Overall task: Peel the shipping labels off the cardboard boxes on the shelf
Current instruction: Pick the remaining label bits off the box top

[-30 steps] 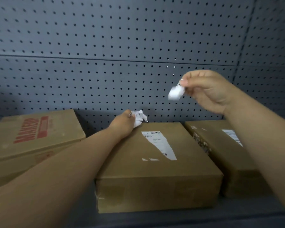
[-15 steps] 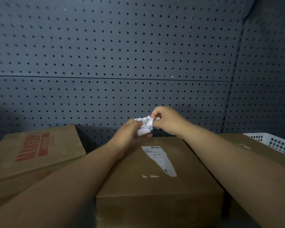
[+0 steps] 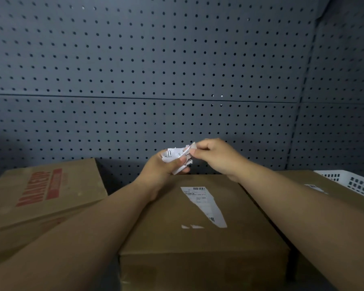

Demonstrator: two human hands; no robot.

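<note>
**Scraps bundled, label only half off**

The right hand [image 3: 216, 158] was up high and off to the right with a torn scrap 1 second back. It has since come down to meet the left hand [image 3: 166, 166] above the far edge of the middle box [image 3: 198, 244]. The left hand curls round a crumpled wad of label scraps [image 3: 175, 157]. The right hand's thumb and forefinger pinch the wad's top edge, seemingly tucking the new piece in. Neither hand touches the box top.

On that box a tapering strip of label [image 3: 204, 204] is stuck fast, barcode at its far end, with 2 white slivers beside its near tip. The right box [image 3: 292, 178] carries a label [image 3: 315, 188] too, partly hidden by the forearm. The left box [image 3: 51, 185] shows red print and no label that I can see. A white basket [image 3: 355, 183] sits far right.

This looks like the pause between pulls, with the torn bits being stowed. Next, I'd say, the right hand must let go of the wad and work a nail under a corner of the strip. It should peel low and slow, since this label plainly tears in pieces. The left hand can keep the wad.
</note>
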